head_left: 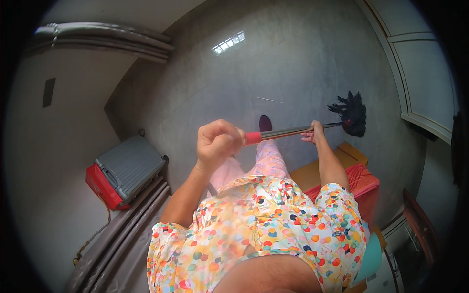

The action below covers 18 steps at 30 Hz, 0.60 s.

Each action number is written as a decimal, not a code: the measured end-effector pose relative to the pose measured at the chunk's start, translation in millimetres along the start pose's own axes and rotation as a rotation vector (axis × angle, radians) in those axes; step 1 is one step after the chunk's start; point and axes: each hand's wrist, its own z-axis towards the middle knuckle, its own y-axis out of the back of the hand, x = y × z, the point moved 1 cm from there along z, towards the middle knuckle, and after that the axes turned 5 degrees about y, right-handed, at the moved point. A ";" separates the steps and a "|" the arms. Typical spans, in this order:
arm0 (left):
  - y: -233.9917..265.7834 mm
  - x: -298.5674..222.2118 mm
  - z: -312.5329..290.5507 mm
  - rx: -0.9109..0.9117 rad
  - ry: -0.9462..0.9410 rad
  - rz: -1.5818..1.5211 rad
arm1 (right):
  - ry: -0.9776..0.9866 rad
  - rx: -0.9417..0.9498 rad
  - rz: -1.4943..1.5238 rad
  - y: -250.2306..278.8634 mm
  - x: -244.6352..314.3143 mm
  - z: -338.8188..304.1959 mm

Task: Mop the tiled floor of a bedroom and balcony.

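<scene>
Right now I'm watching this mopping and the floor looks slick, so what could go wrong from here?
1. The floor is glossy; a foot might slip on it.
2. The mop head works close to the red crate and could snag it.
3. The left hand grips the handle's very end while the right hand holds further down; the end might twist loose.

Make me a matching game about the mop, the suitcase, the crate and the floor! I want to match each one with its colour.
Things:
1. mop head
2. suitcase
3. crate
4. floor

Colours:
A. red
B. shiny pale grey with a window reflection
C. black
D. ribbed grey, lying on top of a red case

Pairs: 1-C, 2-D, 3-A, 4-B.

The left hand grips the red end of the mop handle, and the right hand holds it nearer the mop head.
</scene>
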 end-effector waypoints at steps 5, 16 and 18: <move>1.4 -36.0 -13.5 -0.035 -0.056 0.093 | 0.021 0.071 0.102 -32.2 -22.0 -32.1; -54.4 -147.9 -82.4 -0.136 -0.445 0.609 | 0.111 0.573 0.022 -129.6 1.2 -121.2; -63.5 -152.4 -108.8 -0.188 -0.531 0.656 | 0.132 0.615 -0.039 -153.1 20.2 -135.9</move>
